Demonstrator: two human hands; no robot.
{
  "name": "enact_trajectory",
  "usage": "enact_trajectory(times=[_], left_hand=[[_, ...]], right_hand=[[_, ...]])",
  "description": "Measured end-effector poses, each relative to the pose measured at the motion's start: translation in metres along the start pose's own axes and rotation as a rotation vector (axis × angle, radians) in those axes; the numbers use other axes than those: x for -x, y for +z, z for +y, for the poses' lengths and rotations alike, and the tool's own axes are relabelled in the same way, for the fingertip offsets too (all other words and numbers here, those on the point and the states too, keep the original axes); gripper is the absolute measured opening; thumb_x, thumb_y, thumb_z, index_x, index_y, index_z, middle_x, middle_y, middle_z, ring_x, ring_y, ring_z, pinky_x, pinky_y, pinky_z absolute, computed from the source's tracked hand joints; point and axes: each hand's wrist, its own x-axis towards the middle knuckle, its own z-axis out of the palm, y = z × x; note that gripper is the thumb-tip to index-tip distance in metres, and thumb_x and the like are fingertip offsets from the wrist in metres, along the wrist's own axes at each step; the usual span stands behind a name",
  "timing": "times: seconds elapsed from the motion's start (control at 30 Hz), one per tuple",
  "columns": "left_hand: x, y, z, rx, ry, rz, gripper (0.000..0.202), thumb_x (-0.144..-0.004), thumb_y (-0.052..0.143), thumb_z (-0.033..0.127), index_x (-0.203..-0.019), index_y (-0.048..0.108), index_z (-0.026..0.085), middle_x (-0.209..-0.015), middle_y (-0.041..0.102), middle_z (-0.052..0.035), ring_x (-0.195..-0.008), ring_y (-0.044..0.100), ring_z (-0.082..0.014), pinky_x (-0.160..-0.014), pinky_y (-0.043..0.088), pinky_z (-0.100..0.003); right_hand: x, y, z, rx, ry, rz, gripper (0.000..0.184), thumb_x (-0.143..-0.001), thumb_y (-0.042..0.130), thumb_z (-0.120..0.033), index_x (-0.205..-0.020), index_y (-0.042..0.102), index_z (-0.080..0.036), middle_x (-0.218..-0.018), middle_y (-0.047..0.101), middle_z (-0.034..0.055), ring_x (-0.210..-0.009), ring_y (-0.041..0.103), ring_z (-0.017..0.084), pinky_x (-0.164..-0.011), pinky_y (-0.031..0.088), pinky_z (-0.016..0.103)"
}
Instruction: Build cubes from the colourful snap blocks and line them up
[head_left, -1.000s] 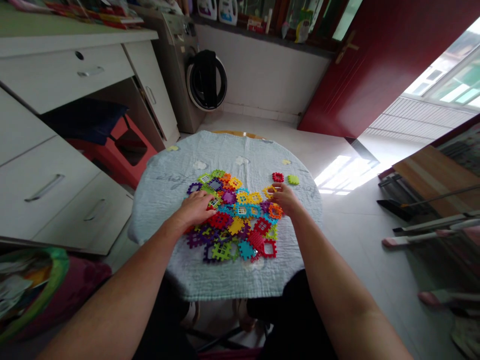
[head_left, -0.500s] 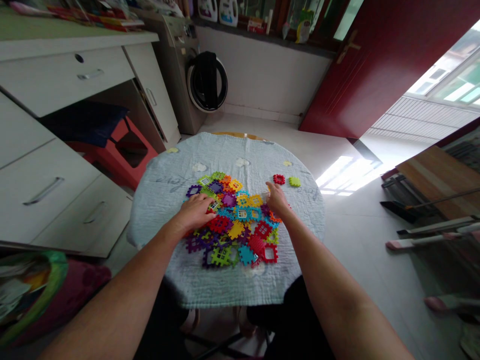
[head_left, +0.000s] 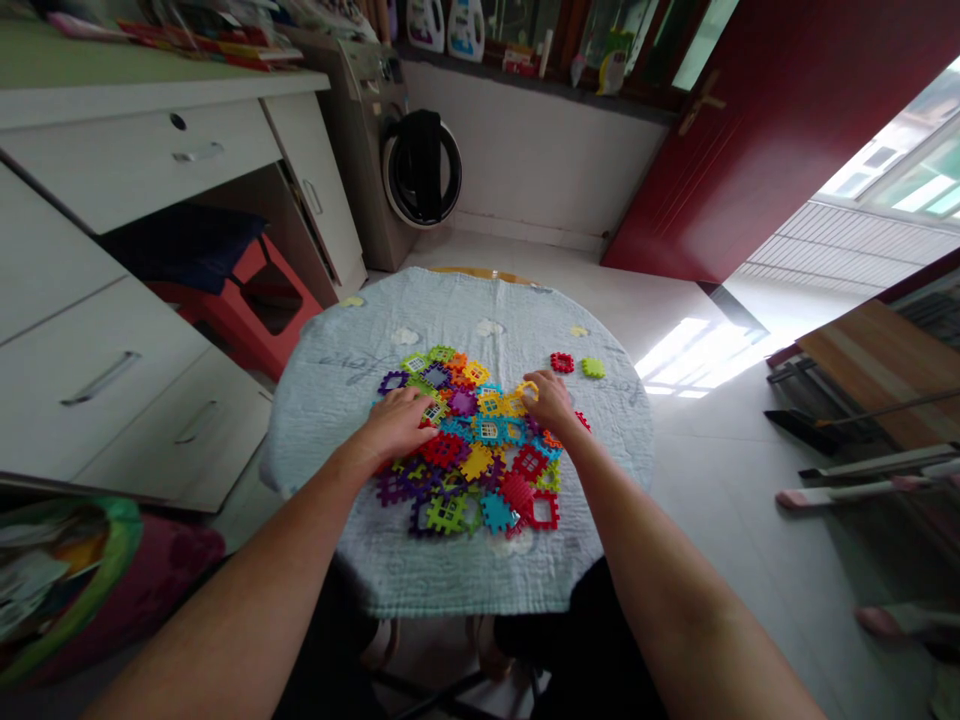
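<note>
A heap of colourful plastic interlocking building blocks [head_left: 478, 462], many with window openings, lies on the round cloth-covered table [head_left: 420, 585]. My right hand [head_left: 551, 400], at the heap's right side, has its fingers closed on a yellow building block [head_left: 529, 390] with an open middle. On the left edge of the heap rests my left hand [head_left: 399, 424], its fingers spread over the blocks; no block shows in its grip. Beyond my right hand, a red block [head_left: 562, 362] and a light green block [head_left: 593, 368] lie apart from the heap.
To the left stand white drawers [head_left: 112, 390] and a red stool [head_left: 274, 310]. A full waste bin [head_left: 127, 560] is at the lower left. The washing machine [head_left: 367, 150] has its door open. A red door [head_left: 667, 170] and a broom [head_left: 806, 430] are to the right.
My right hand has turned, and its fingers have drawn in toward the heap; the yellow block now shows clearly in them. My left hand stays on the heap. The view has shifted slightly.
</note>
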Motion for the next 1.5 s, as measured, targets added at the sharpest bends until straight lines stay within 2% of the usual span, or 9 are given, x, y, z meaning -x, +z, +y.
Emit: enact_trajectory(times=[0.1,0.23,0.43,0.63,0.8,1.03,1.17,1.3,1.5], left_hand=[[-0.001,0.001,0.0,-0.001,0.011,0.011,0.049,-0.083,0.055,0.041,-0.126,0.057,0.018,-0.136,0.052,-0.0136,-0.126,0.046,-0.0309,-0.104,0.037,-0.04],[-0.001,0.002,0.0,0.002,0.005,0.014,0.049,-0.082,0.055,0.042,-0.125,0.057,0.019,-0.135,0.052,-0.013,-0.125,0.046,-0.0303,-0.105,0.036,-0.039],[0.0,0.002,0.0,0.003,0.002,0.026,0.047,-0.082,0.056,0.041,-0.124,0.058,0.019,-0.133,0.054,-0.0122,-0.123,0.048,-0.0293,-0.103,0.037,-0.038],[-0.001,0.002,-0.002,-0.003,0.005,0.017,0.05,-0.083,0.056,0.042,-0.127,0.057,0.019,-0.134,0.053,-0.012,-0.124,0.047,-0.0293,-0.104,0.037,-0.038],[0.001,-0.001,0.001,-0.003,-0.006,0.014,0.048,-0.083,0.056,0.04,-0.126,0.057,0.019,-0.134,0.054,-0.012,-0.125,0.047,-0.0294,-0.104,0.037,-0.038],[-0.002,0.001,0.0,-0.008,-0.006,0.018,0.048,-0.083,0.056,0.04,-0.126,0.057,0.018,-0.134,0.054,-0.0128,-0.127,0.045,-0.0287,-0.106,0.035,-0.037],[-0.003,0.004,-0.001,0.001,0.007,0.039,0.046,-0.082,0.056,0.04,-0.124,0.058,0.021,-0.132,0.055,-0.0105,-0.125,0.046,-0.0279,-0.106,0.035,-0.037],[-0.004,0.005,-0.001,-0.005,0.015,0.033,0.046,-0.082,0.056,0.039,-0.124,0.059,0.02,-0.132,0.054,-0.0105,-0.125,0.047,-0.0276,-0.105,0.036,-0.036],[-0.005,0.007,-0.003,-0.002,0.033,0.056,0.046,-0.082,0.057,0.039,-0.123,0.059,0.019,-0.131,0.055,-0.0122,-0.123,0.048,-0.0277,-0.105,0.036,-0.036]], right_hand=[[0.003,0.006,-0.017,0.019,-0.184,-0.163,0.045,-0.082,0.054,-0.019,-0.127,0.059,-0.021,-0.13,0.059,0.0091,-0.115,0.051,0.025,-0.1,0.036,0.037],[0.007,0.015,-0.037,0.055,-0.204,-0.204,0.053,-0.079,0.053,-0.012,-0.13,0.056,-0.025,-0.124,0.061,0.0089,-0.113,0.048,0.028,-0.096,0.036,0.04],[0.004,0.012,-0.047,-0.073,-0.199,-0.16,0.024,-0.075,0.057,-0.011,-0.095,0.066,-0.021,-0.101,0.062,0.0069,-0.093,0.054,0.02,-0.083,0.041,0.031],[-0.01,-0.02,-0.016,-0.331,0.044,0.028,0.007,-0.072,0.055,-0.019,-0.079,0.058,-0.019,-0.071,0.057,-0.0008,-0.063,0.05,0.014,-0.062,0.039,0.026],[-0.002,-0.028,0.022,-0.114,0.146,0.249,0.012,-0.068,0.048,-0.01,-0.069,0.051,-0.021,-0.074,0.056,0.0032,-0.071,0.05,0.017,-0.066,0.036,0.028],[0.004,-0.026,0.035,-0.08,0.061,-0.067,0.01,-0.071,0.06,-0.023,-0.064,0.053,-0.02,-0.063,0.052,-0.0023,-0.06,0.045,0.012,-0.056,0.029,0.024],[0.003,-0.022,0.039,-0.04,0.08,-0.051,0.012,-0.073,0.062,-0.029,-0.077,0.061,-0.018,-0.075,0.06,0.0012,-0.069,0.052,0.014,-0.062,0.035,0.024],[0.005,-0.011,0.037,0.046,0.114,-0.003,0.04,-0.071,0.068,-0.04,-0.103,0.062,-0.016,-0.099,0.062,0.0096,-0.09,0.056,0.022,-0.076,0.041,0.029],[0.004,-0.004,0.027,0.09,0.143,-0.033,0.045,-0.07,0.068,-0.035,-0.109,0.06,-0.015,-0.1,0.062,0.0117,-0.091,0.058,0.024,-0.08,0.043,0.032]])
